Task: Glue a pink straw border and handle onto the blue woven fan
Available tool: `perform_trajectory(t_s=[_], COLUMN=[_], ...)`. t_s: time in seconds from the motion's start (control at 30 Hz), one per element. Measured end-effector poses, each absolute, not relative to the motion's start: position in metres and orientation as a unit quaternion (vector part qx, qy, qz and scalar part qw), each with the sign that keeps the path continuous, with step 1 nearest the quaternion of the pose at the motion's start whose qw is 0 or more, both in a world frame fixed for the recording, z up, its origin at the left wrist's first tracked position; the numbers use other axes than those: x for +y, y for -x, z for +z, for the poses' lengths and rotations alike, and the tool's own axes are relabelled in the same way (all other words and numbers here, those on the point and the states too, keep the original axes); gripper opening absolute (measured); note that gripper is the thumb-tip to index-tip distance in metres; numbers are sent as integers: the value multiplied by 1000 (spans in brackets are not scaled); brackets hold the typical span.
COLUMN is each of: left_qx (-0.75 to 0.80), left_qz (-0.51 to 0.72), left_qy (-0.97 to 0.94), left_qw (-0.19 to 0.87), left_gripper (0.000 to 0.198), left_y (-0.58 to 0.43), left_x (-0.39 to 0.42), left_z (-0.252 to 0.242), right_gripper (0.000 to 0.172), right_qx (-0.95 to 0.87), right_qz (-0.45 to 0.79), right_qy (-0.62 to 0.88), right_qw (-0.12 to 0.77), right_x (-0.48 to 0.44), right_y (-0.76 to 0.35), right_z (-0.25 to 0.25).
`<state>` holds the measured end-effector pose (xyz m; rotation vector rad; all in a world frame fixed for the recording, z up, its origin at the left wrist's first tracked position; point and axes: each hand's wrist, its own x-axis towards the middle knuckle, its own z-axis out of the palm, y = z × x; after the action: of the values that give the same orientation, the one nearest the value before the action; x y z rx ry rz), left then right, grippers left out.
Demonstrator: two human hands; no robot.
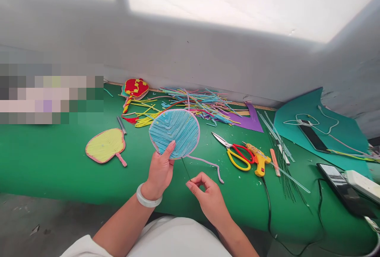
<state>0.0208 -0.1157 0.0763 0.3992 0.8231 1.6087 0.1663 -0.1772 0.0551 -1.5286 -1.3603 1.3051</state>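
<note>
My left hand holds a round blue fan by its lower edge, thumb on the front face. The fan is covered in blue strips and edged in pink. From its lower right edge a loose pink pipe cleaner trails over the green table. A thin dark green wire runs down from the fan's bottom edge, and my right hand pinches its lower end between thumb and fingers. Whether the wire is fixed to the fan, I cannot tell.
A yellow fan lies left, a red one behind it. Coloured pipe cleaners pile at the back. Scissors, a yellow glue gun, green wires and a phone are to the right.
</note>
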Motion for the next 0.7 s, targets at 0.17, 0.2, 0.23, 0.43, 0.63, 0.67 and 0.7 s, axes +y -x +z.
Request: perform_trajectory(t_s=[0.17,0.2,0.23,0.43,0.63,0.67,0.7], left_qx=[350,350,349,350,360,359,356], left_qz=[704,706,709,707,678,676,674], left_qy=[-186,-186,-187,-191,-179,-181,-185], left_qw=[589,587,584,584,615,618,621], left_gripper=[50,50,51,49,48,47,46], left_y=[-17,-17,-16,-16,-25,-26,-27], left_x=[-113,-113,-113,-113,-119,-120,-120], left_z=[75,75,75,74,75,75,75], right_gripper=[37,38,39,43,50,51,51], right_qx=[-513,-512,-511,-513,-518,-518,-517], right_qz=[520,524,527,527,534,537,538], right_qy=[588,586,584,581,561,558,557], right_qw=[346,346,346,349,363,364,365], right_x=[-181,-182,-182,-182,-179,-178,-178], right_y=[-168,-168,-168,-167,-162,-162,-162], right_z=[53,53,52,50,52,52,52])
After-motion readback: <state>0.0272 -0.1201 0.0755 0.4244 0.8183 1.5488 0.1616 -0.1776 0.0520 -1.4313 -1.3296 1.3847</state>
